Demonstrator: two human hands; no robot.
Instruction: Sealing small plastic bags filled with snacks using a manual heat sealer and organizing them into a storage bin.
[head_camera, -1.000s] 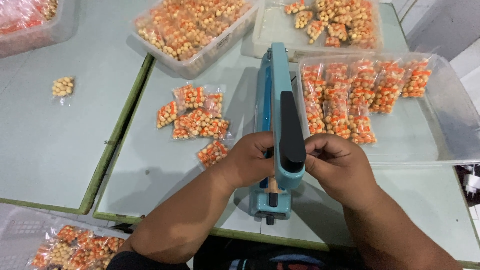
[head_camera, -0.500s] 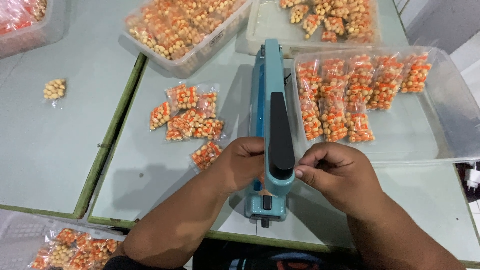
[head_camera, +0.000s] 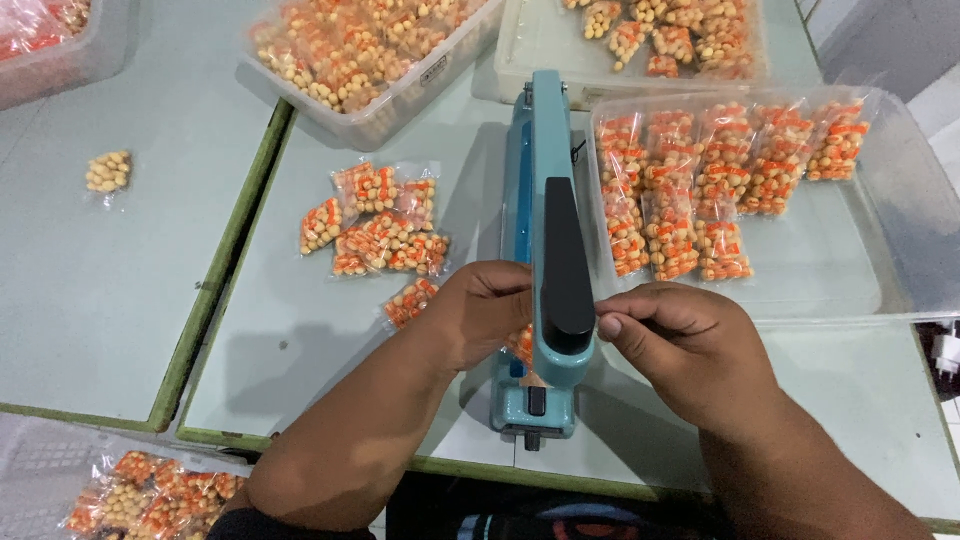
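Observation:
A blue heat sealer (head_camera: 545, 150) with a black handle (head_camera: 566, 260) lies lengthwise in the middle of the pale table (head_camera: 300, 340). My left hand (head_camera: 480, 312) is on its left side, holding a small clear packet of orange and yellow snacks (head_camera: 520, 343) under the sealer's arm. My right hand (head_camera: 680, 345) is on the right side, fingers pinched on the packet's clear edge by the handle. Most of the packet is hidden by the sealer and my hands.
Several filled packets (head_camera: 380, 220) lie loose left of the sealer. A clear tray (head_camera: 860, 250) at right holds rows of sealed packets. Two bins of snacks (head_camera: 370, 50) (head_camera: 650, 40) stand at the back. One packet (head_camera: 108, 172) lies on the left table.
The view shifted slightly. The snack packet now shows below my left hand, and my right hand's fingers have pinched closer against the sealer's handle.

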